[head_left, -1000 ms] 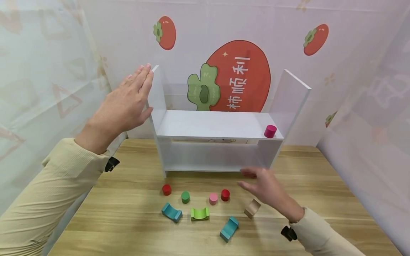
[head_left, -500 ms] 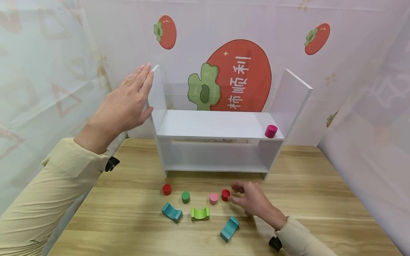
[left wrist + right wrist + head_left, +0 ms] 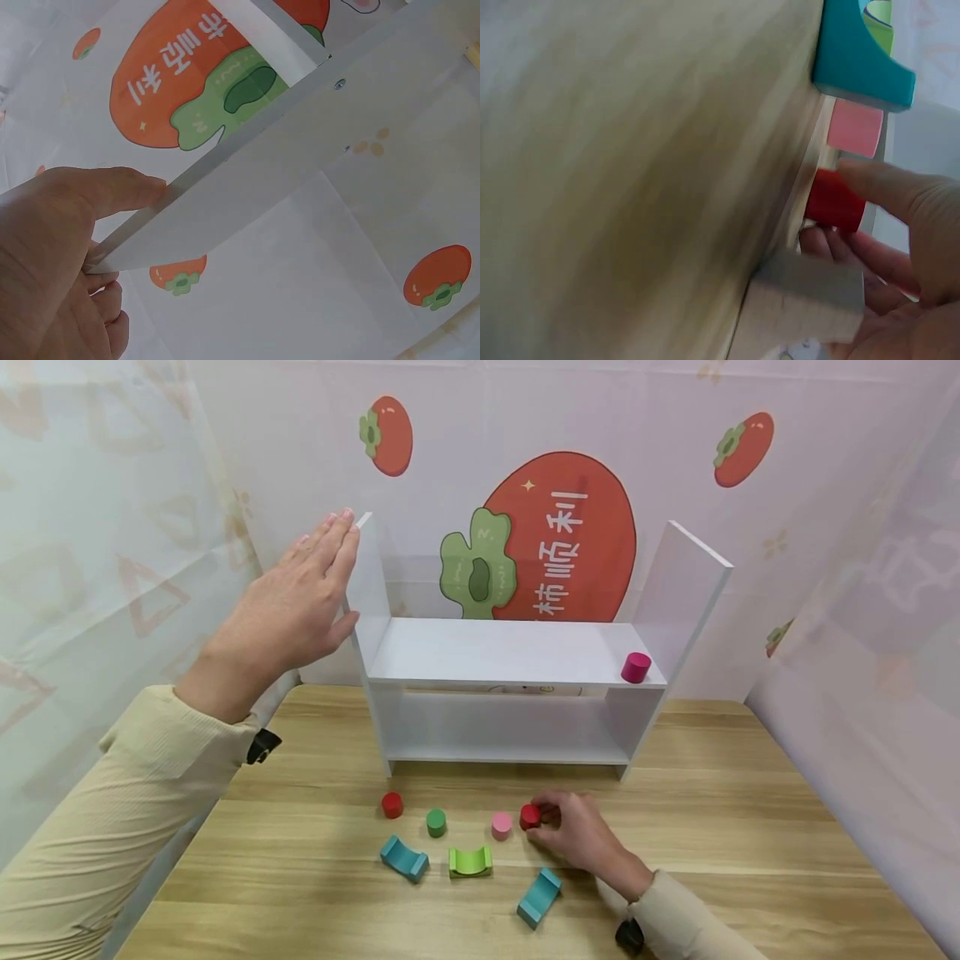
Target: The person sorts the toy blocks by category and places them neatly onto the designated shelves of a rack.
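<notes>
In the head view my left hand [image 3: 288,602] rests with straight fingers against the white shelf's left side panel [image 3: 367,585]. The left wrist view shows the thumb [image 3: 124,191] touching the panel's edge [image 3: 217,154]. At the front, my right hand [image 3: 585,835] pinches a red cylinder [image 3: 529,816] on the table. In the right wrist view the thumb lies on one side of this red cylinder [image 3: 834,200] and fingers on the other. A pink cylinder [image 3: 502,826] stands just left of it. The beige block [image 3: 799,304] is near the right hand, hidden in the head view.
A magenta cylinder [image 3: 636,667] stands on the upper board's right end. On the wooden table [image 3: 300,893] are another red cylinder [image 3: 392,805], a green cylinder [image 3: 436,822], a lime curved block [image 3: 470,862] and two teal curved blocks [image 3: 404,858], [image 3: 539,897].
My right hand has moved left and down from in front of the shelf's lower right corner to the red cylinder, and its thumb and fingers have closed on it. The left hand has stayed put.
</notes>
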### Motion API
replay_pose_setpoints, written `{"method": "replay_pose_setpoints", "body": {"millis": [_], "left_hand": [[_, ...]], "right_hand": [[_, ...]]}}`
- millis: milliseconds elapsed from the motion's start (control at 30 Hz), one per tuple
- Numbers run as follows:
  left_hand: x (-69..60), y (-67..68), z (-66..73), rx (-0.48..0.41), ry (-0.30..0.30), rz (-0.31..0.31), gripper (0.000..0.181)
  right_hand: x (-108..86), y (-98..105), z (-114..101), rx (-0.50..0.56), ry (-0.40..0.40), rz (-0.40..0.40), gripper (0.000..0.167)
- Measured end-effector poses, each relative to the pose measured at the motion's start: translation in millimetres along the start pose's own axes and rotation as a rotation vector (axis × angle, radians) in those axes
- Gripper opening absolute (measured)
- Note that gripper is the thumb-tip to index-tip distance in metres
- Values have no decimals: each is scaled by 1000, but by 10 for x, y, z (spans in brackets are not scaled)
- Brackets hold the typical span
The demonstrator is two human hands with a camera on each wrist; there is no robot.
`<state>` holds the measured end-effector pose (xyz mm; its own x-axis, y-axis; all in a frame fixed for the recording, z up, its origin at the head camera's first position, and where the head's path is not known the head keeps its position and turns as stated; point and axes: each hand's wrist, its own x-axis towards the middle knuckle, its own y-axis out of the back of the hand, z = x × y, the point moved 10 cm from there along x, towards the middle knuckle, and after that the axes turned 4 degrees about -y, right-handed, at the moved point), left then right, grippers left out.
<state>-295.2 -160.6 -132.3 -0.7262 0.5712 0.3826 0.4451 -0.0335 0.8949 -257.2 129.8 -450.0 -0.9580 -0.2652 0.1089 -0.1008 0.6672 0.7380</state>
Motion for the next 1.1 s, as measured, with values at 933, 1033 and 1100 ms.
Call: {"method": "replay_pose_setpoints", "body": {"millis": [933,1033,1100], "left_hand": [[-7,23,14,-2,-7,21,87],[-13,25,13,-4,-7,24,88],[-16,30,16,-5,-10,29,87]], "right_hand": [[121,743,-535,-28,110,-11,24],[147,927,-623,-45,95,-13,25],[162,1055,-677,-61,82,-8,26]]}}
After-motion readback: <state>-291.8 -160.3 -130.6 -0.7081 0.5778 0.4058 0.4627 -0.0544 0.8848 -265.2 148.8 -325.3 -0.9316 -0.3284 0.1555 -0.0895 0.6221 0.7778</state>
